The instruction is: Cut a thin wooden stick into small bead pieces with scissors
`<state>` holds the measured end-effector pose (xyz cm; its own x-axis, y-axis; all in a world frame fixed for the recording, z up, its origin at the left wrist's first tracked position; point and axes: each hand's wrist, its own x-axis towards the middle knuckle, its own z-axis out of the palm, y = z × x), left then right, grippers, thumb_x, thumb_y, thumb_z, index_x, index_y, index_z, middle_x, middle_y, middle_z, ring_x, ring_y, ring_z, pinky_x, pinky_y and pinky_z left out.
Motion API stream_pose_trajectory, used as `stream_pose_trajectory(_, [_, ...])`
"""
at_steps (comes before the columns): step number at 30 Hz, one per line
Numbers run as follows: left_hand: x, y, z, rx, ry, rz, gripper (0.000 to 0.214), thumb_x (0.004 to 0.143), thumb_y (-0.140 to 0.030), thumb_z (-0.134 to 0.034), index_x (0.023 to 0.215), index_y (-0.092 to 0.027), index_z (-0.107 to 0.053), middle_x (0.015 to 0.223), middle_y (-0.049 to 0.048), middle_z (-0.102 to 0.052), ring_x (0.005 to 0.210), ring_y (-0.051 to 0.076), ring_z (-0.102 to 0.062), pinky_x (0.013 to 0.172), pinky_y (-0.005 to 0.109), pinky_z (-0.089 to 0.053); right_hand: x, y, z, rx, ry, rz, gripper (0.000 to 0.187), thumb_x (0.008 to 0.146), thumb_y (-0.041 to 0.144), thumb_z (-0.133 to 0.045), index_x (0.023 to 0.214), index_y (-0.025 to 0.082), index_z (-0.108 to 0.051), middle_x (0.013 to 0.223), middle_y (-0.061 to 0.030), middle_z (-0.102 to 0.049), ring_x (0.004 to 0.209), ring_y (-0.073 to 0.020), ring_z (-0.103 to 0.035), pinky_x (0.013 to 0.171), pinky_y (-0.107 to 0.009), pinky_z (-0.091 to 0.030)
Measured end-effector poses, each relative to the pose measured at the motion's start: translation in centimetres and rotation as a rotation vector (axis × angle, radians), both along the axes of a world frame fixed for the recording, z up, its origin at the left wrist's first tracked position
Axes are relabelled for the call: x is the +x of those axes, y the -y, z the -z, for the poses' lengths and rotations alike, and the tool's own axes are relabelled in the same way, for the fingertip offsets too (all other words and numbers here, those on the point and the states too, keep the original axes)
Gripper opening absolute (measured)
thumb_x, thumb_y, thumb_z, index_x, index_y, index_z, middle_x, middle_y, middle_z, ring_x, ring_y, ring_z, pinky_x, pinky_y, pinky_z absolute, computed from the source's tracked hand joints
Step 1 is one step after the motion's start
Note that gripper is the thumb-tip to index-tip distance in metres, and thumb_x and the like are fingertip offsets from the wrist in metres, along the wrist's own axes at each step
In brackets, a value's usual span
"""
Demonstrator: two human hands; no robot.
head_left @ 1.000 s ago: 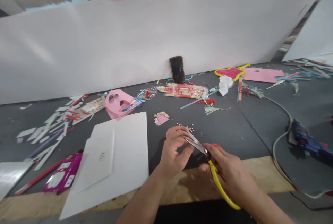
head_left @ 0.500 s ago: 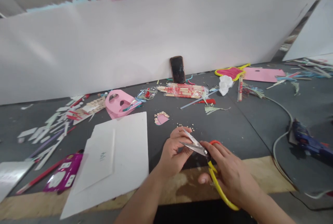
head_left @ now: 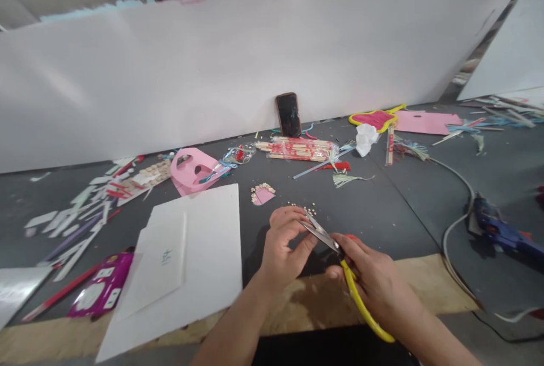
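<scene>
My right hand (head_left: 376,275) grips a pair of scissors (head_left: 360,301) with yellow and red handles. Their metal blades point up and left and stand slightly apart, right by the fingers of my left hand (head_left: 281,247). That left hand is closed in a pinch; whatever it holds is too small or hidden to name. Just beyond the blade tips lie small beige crumb-like pieces (head_left: 313,208) on the dark table. A little pink card piece (head_left: 264,196), edged with similar beige bits, rests up and left of my left hand.
White sheets (head_left: 212,241) and a purple packet (head_left: 102,284) lie to the left, near scattered strips and a pink cut-out (head_left: 191,165). Behind are wrapped sticks (head_left: 300,149) and a phone (head_left: 288,114) against the white panel. A blue glue gun (head_left: 501,227) with its cord lies right.
The scissor blades have come closer together, and the fingers of my right hand have drawn in on the handles. My left hand has shifted slightly.
</scene>
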<state>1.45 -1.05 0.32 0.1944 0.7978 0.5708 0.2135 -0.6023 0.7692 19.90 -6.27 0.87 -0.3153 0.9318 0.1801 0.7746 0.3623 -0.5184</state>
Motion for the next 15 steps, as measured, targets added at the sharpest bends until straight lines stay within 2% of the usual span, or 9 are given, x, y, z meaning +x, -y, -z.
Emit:
stream_pose_trajectory(2, [0.02, -0.08, 0.05, 0.060, -0.017, -0.036, 0.009, 0.084, -0.022, -0.062, 0.078, -0.019, -0.067, 0.082, 0.0070, -0.067, 0.096, 0.024, -0.060, 0.089, 0.043, -0.043, 0.00, 0.01, -0.16, -0.002, 0.012, -0.010, 0.038, 0.088, 0.032, -0.047, 0.123, 0.017, -0.049, 0.096, -0.0118, -0.067, 0.075, -0.0219, -0.066, 0.063, -0.031, -0.053])
stream_pose_trajectory(5, [-0.07, -0.14, 0.09, 0.088, -0.028, -0.023, 0.011, 0.086, -0.023, -0.059, 0.081, -0.019, -0.069, 0.082, 0.0075, -0.067, 0.097, 0.025, -0.060, 0.089, 0.044, -0.044, -0.05, 0.05, -0.31, 0.017, 0.050, -0.027, 0.046, 0.081, 0.023, -0.049, 0.126, 0.017, -0.045, 0.105, -0.0133, -0.063, 0.090, -0.0249, -0.063, 0.072, -0.035, -0.053])
stream_pose_trajectory(10, [-0.27, -0.12, -0.09, 0.009, 0.027, 0.062, 0.018, 0.088, -0.027, -0.057, 0.080, -0.018, -0.070, 0.079, 0.0084, -0.067, 0.099, 0.025, -0.059, 0.091, 0.044, -0.043, -0.16, 0.16, -0.18, 0.061, 0.136, -0.008, 0.062, 0.066, 0.008, -0.044, 0.128, 0.016, -0.042, 0.111, -0.0138, -0.058, 0.101, -0.0277, -0.057, 0.081, -0.042, -0.052])
stream_pose_trajectory(15, [-0.25, -0.09, -0.14, -0.106, 0.085, 0.130, 0.023, 0.089, -0.033, -0.056, 0.078, -0.018, -0.070, 0.080, 0.0087, -0.066, 0.102, 0.025, -0.057, 0.093, 0.043, -0.043, -0.25, 0.23, -0.07, 0.055, 0.128, -0.030, 0.055, 0.072, 0.012, -0.046, 0.127, 0.014, -0.043, 0.108, -0.0150, -0.060, 0.097, -0.0281, -0.060, 0.078, -0.041, -0.053])
